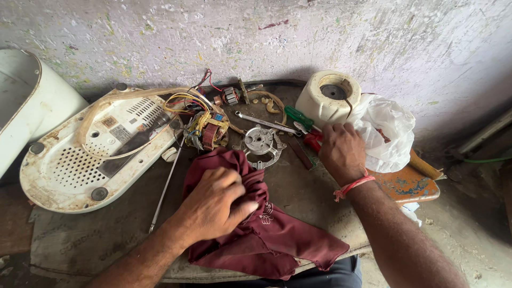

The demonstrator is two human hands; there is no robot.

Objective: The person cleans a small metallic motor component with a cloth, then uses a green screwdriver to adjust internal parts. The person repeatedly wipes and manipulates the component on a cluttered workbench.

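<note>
Your left hand is closed on a bunched maroon cloth, which lies crumpled on the near middle of the table and spills over its front edge. Your right hand, a red thread at its wrist, curls its fingers down over a red-handled tool beside a crumpled white plastic bag; I cannot tell what is inside the bag. Behind it stands a round cream housing, open at the top with a dark hole inside. To the left, a dirty white perforated base panel carries a small square label. A green-handled screwdriver, a round metal bracket and a wired motor coil lie between.
</note>
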